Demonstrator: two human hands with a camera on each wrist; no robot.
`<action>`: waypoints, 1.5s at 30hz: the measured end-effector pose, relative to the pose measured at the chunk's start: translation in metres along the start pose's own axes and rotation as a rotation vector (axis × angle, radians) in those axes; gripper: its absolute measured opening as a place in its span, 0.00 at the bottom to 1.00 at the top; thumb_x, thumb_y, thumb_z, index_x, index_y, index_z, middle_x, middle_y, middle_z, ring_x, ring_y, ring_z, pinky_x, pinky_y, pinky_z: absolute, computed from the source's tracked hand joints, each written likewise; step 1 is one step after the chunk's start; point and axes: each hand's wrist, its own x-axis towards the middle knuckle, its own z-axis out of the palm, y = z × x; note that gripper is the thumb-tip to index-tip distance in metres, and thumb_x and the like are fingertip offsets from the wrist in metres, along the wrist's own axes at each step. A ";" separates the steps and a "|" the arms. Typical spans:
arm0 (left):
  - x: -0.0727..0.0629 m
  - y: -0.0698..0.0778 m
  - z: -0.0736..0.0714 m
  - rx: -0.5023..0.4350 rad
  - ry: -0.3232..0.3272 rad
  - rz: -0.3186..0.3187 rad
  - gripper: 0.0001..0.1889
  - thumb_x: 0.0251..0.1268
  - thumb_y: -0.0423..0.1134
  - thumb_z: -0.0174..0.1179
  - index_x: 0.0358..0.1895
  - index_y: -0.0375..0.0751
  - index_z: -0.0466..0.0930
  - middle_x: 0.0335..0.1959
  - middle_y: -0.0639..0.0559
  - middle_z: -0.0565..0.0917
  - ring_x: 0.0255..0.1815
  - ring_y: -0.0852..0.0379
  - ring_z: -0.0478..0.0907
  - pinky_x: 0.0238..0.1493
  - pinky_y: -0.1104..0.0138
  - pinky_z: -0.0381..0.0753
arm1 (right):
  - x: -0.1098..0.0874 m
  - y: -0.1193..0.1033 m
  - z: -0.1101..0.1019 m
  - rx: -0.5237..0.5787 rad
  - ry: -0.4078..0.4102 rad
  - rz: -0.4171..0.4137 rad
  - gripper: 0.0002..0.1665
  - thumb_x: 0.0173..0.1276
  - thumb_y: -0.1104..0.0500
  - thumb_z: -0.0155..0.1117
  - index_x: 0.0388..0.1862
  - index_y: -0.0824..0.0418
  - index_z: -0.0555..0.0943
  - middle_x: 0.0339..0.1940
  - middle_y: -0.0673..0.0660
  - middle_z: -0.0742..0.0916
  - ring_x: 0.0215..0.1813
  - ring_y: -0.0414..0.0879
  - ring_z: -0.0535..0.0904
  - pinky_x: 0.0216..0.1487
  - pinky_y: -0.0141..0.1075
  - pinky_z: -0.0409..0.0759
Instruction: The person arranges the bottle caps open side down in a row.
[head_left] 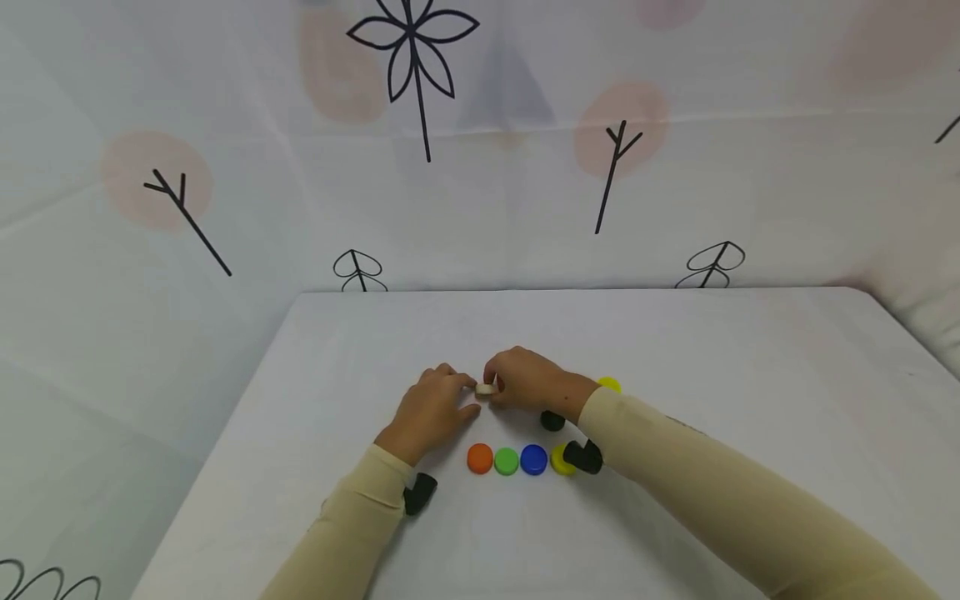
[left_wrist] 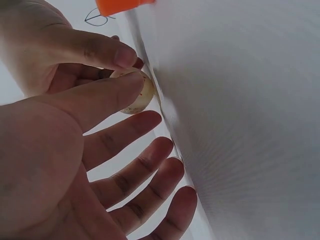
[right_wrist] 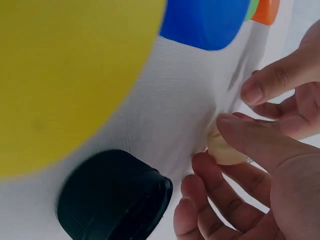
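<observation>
A small cream disc (head_left: 484,389) with brownish specks sits between the two hands, low over the white table. My right hand (head_left: 527,379) pinches it between thumb and fingers, as the right wrist view shows, where the thumb covers part of the disc (right_wrist: 227,151). From the other side my left hand (head_left: 431,408) comes close, its fingers spread and index fingertip right at the disc's edge. In the left wrist view the left thumb overlaps the disc (left_wrist: 142,100), and the other fingers extend with nothing gripped.
Nearer the person, a row holds an orange cap (head_left: 480,458), a green cap (head_left: 506,462), a blue cap (head_left: 533,460) and a yellow cap (head_left: 561,460). A black ribbed cap (right_wrist: 112,195) lies below the right wrist. Another yellow cap (head_left: 609,384) shows behind the right forearm.
</observation>
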 end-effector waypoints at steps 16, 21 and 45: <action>0.002 0.002 -0.001 -0.007 0.029 0.018 0.14 0.65 0.45 0.67 0.50 0.43 0.87 0.46 0.46 0.85 0.45 0.49 0.78 0.46 0.56 0.81 | 0.000 0.000 -0.001 0.010 0.021 -0.023 0.11 0.65 0.60 0.71 0.45 0.63 0.86 0.33 0.53 0.86 0.35 0.43 0.78 0.45 0.35 0.82; 0.003 0.002 -0.001 -0.022 0.029 0.015 0.13 0.66 0.44 0.67 0.49 0.43 0.88 0.45 0.46 0.85 0.44 0.50 0.78 0.46 0.56 0.81 | 0.001 0.003 -0.001 0.023 0.022 -0.026 0.11 0.65 0.60 0.72 0.45 0.63 0.86 0.35 0.54 0.87 0.37 0.44 0.79 0.47 0.36 0.82; 0.005 -0.001 0.001 -0.023 0.029 -0.014 0.13 0.65 0.45 0.68 0.49 0.43 0.88 0.46 0.47 0.85 0.48 0.48 0.80 0.50 0.52 0.80 | 0.005 0.004 -0.008 0.102 -0.075 0.017 0.16 0.68 0.56 0.69 0.50 0.64 0.85 0.39 0.55 0.87 0.41 0.45 0.79 0.50 0.38 0.81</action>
